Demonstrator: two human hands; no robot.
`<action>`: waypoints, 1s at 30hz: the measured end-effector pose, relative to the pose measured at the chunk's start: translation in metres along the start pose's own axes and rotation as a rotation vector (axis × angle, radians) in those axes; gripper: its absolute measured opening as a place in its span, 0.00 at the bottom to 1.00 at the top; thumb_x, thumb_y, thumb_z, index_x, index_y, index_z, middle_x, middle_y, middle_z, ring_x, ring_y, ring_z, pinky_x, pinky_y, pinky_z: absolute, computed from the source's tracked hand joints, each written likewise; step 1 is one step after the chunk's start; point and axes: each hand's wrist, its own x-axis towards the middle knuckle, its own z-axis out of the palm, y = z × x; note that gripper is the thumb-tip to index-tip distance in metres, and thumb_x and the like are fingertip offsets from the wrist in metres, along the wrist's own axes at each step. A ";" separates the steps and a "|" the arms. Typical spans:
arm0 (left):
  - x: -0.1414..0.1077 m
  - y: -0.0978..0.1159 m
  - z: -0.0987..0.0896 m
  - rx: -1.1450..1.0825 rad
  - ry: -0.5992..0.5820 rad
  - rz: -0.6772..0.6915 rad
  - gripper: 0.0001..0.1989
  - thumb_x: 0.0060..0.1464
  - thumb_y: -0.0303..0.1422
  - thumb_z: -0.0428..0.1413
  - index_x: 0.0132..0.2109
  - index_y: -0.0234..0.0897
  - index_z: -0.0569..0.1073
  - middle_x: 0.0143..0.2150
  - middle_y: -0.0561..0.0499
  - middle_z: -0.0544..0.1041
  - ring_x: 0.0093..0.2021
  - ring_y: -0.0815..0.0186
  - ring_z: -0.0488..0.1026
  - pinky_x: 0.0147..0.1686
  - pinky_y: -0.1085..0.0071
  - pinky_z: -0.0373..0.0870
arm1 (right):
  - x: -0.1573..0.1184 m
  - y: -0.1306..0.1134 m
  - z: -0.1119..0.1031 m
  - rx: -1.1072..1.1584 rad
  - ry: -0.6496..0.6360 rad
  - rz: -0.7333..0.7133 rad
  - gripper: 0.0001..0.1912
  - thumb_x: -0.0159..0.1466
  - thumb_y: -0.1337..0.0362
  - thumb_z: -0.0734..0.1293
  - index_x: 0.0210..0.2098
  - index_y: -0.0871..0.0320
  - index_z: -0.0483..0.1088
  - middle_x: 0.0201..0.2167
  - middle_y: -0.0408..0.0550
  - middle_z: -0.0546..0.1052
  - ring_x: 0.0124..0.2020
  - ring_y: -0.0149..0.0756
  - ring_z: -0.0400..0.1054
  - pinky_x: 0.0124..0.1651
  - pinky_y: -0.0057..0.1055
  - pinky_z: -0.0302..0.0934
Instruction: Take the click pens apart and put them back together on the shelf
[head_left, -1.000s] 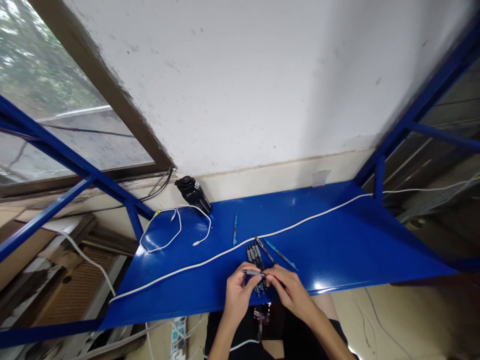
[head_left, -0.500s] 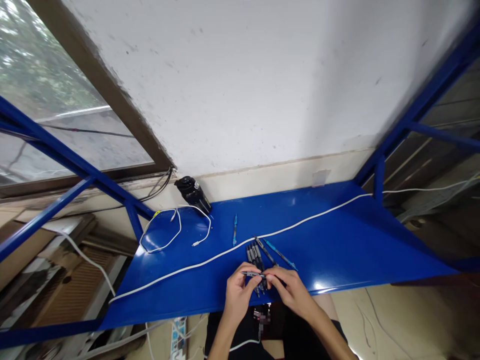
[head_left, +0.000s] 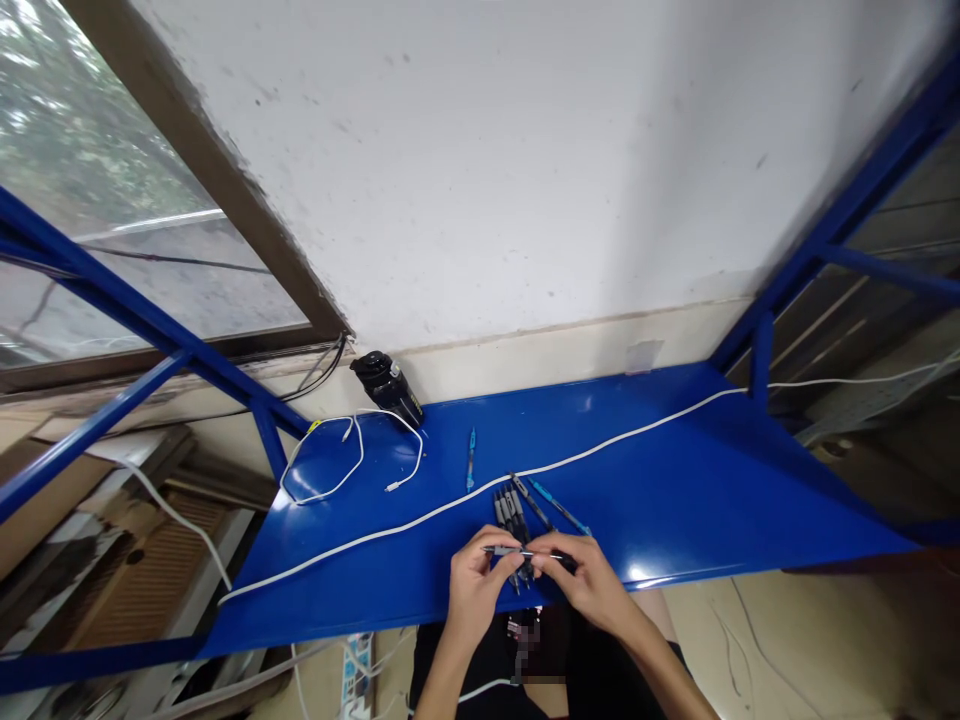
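Near the front edge of the blue table, both hands meet over a grey and black pen (head_left: 504, 550) lying sideways between them. My left hand (head_left: 474, 575) pinches its grey end between thumb and fingers. My right hand (head_left: 589, 580) grips the dark end, which shows between thumb and forefinger; whether the pen is in one piece there I cannot tell. Under and behind the hands lies a row of several grey and black pens (head_left: 510, 510), partly covered by the fingers. One more grey pen (head_left: 531, 502) slants beside them, and a blue pen (head_left: 559, 506) lies to its right.
A second blue pen (head_left: 471, 460) lies beyond the long white cable (head_left: 600, 442) that crosses the blue table (head_left: 697, 480). At the back left stand a black bottle (head_left: 388, 388) and a looped white charging cable (head_left: 360, 455). Blue metal frames (head_left: 761, 360) rise at both ends.
My right hand has turned slightly, and the dark end of the pen now shows in its grip. My left hand stays almost where it was.
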 end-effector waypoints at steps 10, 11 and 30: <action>-0.001 0.004 -0.001 0.005 -0.016 -0.013 0.17 0.72 0.44 0.60 0.45 0.37 0.87 0.41 0.43 0.84 0.41 0.58 0.80 0.45 0.65 0.76 | 0.023 0.010 -0.001 0.715 0.577 0.016 0.16 0.69 0.47 0.77 0.39 0.52 0.75 0.44 0.49 0.79 0.44 0.43 0.75 0.46 0.39 0.70; -0.001 0.004 -0.001 -0.003 -0.001 -0.021 0.17 0.72 0.44 0.59 0.46 0.37 0.87 0.41 0.43 0.84 0.42 0.58 0.80 0.46 0.65 0.76 | 0.027 0.007 -0.005 0.766 0.589 0.017 0.16 0.69 0.47 0.76 0.40 0.51 0.74 0.44 0.49 0.78 0.47 0.44 0.75 0.49 0.42 0.70; 0.000 0.010 0.001 0.006 0.003 -0.086 0.19 0.69 0.48 0.61 0.45 0.37 0.86 0.38 0.44 0.84 0.41 0.56 0.80 0.45 0.65 0.78 | 0.021 -0.029 -0.049 1.176 0.766 -0.071 0.29 0.74 0.39 0.62 0.26 0.50 0.52 0.25 0.37 0.51 0.25 0.37 0.51 0.32 0.42 0.61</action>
